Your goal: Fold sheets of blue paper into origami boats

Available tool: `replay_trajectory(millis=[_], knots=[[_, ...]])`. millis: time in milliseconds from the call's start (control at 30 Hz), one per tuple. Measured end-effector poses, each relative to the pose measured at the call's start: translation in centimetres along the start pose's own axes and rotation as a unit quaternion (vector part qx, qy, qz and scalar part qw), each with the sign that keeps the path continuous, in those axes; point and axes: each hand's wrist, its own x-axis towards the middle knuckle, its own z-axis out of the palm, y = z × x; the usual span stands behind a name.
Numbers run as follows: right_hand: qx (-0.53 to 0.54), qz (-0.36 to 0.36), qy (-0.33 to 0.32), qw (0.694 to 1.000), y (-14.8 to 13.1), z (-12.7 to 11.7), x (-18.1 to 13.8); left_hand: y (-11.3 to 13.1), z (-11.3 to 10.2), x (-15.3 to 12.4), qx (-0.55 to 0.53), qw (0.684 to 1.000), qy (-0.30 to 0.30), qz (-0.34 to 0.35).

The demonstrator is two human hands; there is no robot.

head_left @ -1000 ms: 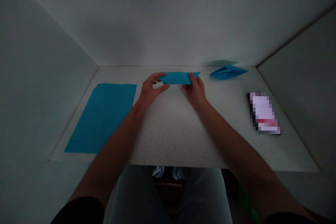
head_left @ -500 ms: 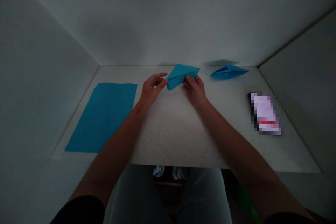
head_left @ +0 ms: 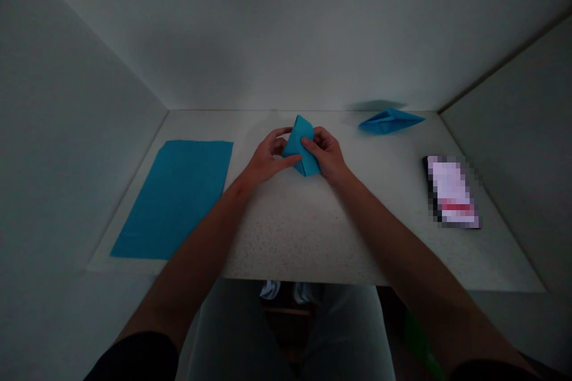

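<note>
A folded blue paper piece (head_left: pixel 302 146) stands nearly upright between both hands, just above the white speckled table (head_left: pixel 290 232). My left hand (head_left: pixel 268 158) pinches its left side with thumb and fingers. On the paper's right side my right hand (head_left: pixel 328 155) grips it, thumb laid across the front. The paper looks like a narrow pointed shape, its lower tip near the table.
A flat blue sheet (head_left: pixel 176 193) lies at the left of the table. A finished folded blue paper shape (head_left: pixel 391 121) rests at the back right. A phone (head_left: pixel 452 190) lies near the right edge. Walls close in the table on three sides.
The folded paper was a long horizontal strip held wide; both hands have come together and turned it to stand nearly upright, closer to me.
</note>
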Motion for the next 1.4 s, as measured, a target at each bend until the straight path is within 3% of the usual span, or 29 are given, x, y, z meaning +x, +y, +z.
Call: replay_trajectory(millis=[300,533,767,1067,1233,1400], knots=[[-0.017,-0.025,0.036,0.999,0.0,0.2,0.2,0.1,-0.2,0.7,0.023,0.991,0.13,0.011],[-0.102,-0.085,0.047,0.99,0.5,-0.5,0.4,1.1,-0.4,0.4,0.111,0.98,0.146,0.075],[-0.087,-0.081,-0.001,0.993,0.4,-0.6,0.4,1.4,-0.8,0.0,0.33,0.918,0.159,0.154],[-0.036,-0.058,-0.065,0.996,-0.2,-0.3,-0.1,1.9,-0.8,-0.5,0.374,0.888,0.205,0.175],[0.014,-0.028,-0.035,0.999,-0.3,0.0,-0.2,1.9,-0.7,-0.9,0.427,0.856,0.22,0.193],[0.031,0.003,-0.006,1.0,-0.2,0.2,-0.1,1.4,-0.8,-0.9,0.434,0.861,0.184,0.191]])
